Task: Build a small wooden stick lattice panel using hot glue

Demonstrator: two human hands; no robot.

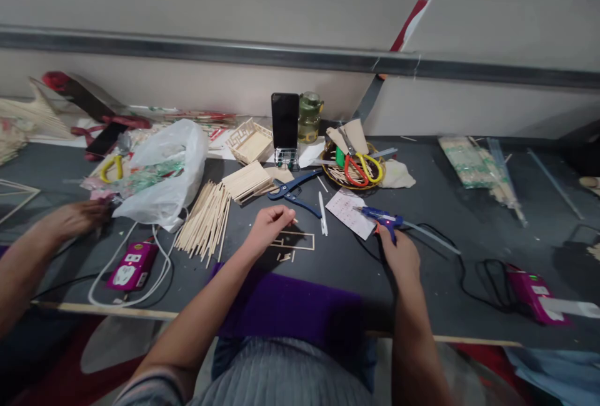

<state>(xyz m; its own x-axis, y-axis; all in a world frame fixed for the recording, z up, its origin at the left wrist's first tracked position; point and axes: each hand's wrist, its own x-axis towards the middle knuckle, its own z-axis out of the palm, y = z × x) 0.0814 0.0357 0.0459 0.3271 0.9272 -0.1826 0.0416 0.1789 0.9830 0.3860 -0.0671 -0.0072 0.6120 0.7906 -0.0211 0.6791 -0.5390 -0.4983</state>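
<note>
Over the dark table (478, 225), the right hand (402, 253) wraps its fingers around the blue glue gun (382, 215). The left hand (269, 225), fingertips together, is just beside the wooden frame (293, 247) lying flat; it seems to pinch a tiny stick (294, 221), best given a sparing dab and set squarely.

The left hand (269, 226) pinches; the right hand (401, 255) curls closed.

– The glue gun (382, 215) looks like smooth plastic.
– Left of it, the stick bundle (205, 220) is matt, bare wood.
– And the bag (189, 159) farther left?
– Thin, glossy, crinkled plastic.
</note>
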